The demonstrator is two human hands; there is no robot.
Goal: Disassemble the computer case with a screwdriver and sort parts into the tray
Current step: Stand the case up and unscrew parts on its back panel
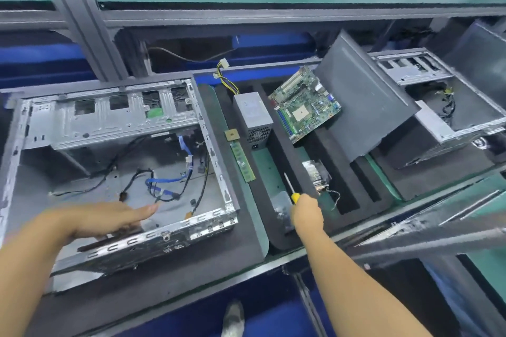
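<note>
Case: the computer case (109, 120) is laid open on the left of the bench, just beside the tray (284, 150). No big parts are seen inside it.

Already in the tray: a grey power supply (253, 117), a green motherboard (305, 102), a thin memory stick (242, 159), a small square chip (231, 135) and a shiny cooler (315, 174) are seen in or over the slots. A dark side panel (364, 107) is leaned across the right end of the tray.

Left in the case: loose black and blue cables (161, 183) are seen on its floor. The metal cage at the back is not yet taken off.

Left hand: the left hand (109, 217) is held flat with its fingers straight, reaching over the near wall of the case. Nothing is held in it.

Right hand: the right hand (306, 212) is wrapped tight round the yellow handle of the screwdriver (290, 186). The tip is pointed away, over a near slot of the tray.

Not sure: something small and clear (282, 204) is seen by the right hand. It is too blurry to be named.

How far: most of the job looks done. The cables, and maybe the cage, are thought to be what is left.
</note>
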